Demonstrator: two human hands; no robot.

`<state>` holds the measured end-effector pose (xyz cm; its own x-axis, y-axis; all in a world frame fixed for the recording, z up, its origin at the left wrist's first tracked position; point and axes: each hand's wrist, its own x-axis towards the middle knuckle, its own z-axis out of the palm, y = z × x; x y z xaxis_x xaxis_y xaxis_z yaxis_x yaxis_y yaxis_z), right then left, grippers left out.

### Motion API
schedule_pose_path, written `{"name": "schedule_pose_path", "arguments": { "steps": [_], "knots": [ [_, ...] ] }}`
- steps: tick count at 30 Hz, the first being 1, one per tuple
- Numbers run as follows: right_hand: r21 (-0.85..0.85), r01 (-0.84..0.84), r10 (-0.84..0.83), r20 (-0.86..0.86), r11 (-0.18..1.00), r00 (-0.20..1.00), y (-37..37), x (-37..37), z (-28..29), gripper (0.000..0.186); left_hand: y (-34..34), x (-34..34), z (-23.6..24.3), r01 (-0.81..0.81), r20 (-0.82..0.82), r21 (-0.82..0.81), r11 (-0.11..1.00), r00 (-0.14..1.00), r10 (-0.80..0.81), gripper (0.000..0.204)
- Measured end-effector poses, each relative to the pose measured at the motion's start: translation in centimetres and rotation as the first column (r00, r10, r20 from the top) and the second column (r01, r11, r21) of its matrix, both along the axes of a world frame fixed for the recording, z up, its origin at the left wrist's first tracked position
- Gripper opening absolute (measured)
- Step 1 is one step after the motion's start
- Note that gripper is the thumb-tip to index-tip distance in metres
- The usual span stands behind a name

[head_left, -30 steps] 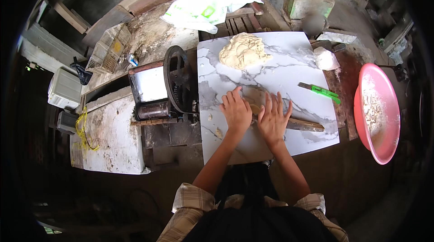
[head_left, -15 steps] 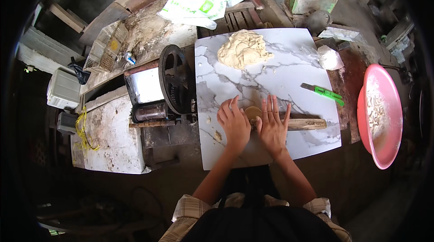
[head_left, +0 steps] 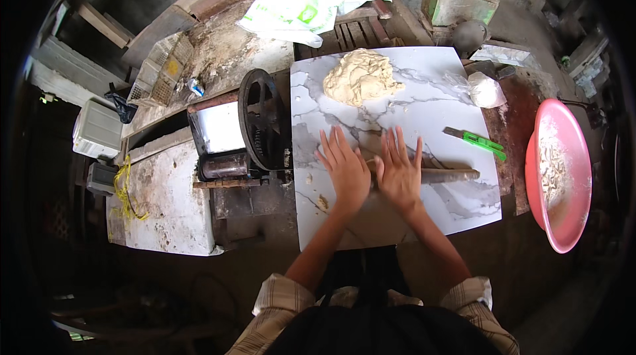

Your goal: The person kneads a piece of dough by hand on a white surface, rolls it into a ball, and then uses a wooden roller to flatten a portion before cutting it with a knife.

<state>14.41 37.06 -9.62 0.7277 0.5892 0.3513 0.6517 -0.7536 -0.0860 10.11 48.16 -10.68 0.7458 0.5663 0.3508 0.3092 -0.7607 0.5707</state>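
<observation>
Palms down and fingers spread, my left hand (head_left: 344,173) and my right hand (head_left: 399,176) lie open across a wooden rolling stick (head_left: 452,176) on the marble-patterned board (head_left: 464,202). A small tan piece between them is mostly hidden by my hands and the stick. Beyond my hands rests a large lump of pale dough (head_left: 360,78). A green box cutter (head_left: 482,145) lies to the right of my fingers, on the board. Small crumbs (head_left: 322,204) are left of my left hand.
A hand-cranked roller machine (head_left: 262,123) stands at the left. A pink basin with flour (head_left: 578,182) is far right. A white bag (head_left: 311,3) lies at the back, a small white bag (head_left: 485,90) at the board's right edge, a plastic crate (head_left: 156,70) at the back left.
In the last half second my hands and the stick have shifted forward, away from me, and my fingertips reach further up the board. The dough and cutter stay put on the board.
</observation>
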Motion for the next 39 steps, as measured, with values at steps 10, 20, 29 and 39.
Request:
{"name": "schedule_pose_path", "arguments": {
  "steps": [10,20,29,39],
  "knots": [
    [-0.041,-0.021,0.02,-0.019,0.999,1.0,2.1,3.7,1.1,0.048,1.5,3.5,1.5,0.002,0.009,0.008,1.0,1.0,-0.002,0.058],
    [-0.006,-0.008,0.008,-0.06,1.0,0.998,-0.3,-2.7,0.5,0.048,-0.5,-2.7,-1.0,0.081,0.041,-0.018,0.997,0.996,-0.08,0.057],
    [0.004,-0.019,0.019,0.09,1.0,0.996,3.5,4.0,1.5,0.051,2.7,3.7,0.5,0.016,-0.015,-0.01,1.0,1.0,-0.016,0.059],
    [0.063,-0.143,0.144,-0.016,0.988,0.989,-0.2,-2.6,-0.7,0.051,-1.5,-3.3,-0.2,0.024,-0.002,0.1,0.995,1.0,-0.024,0.053]
  ]
}}
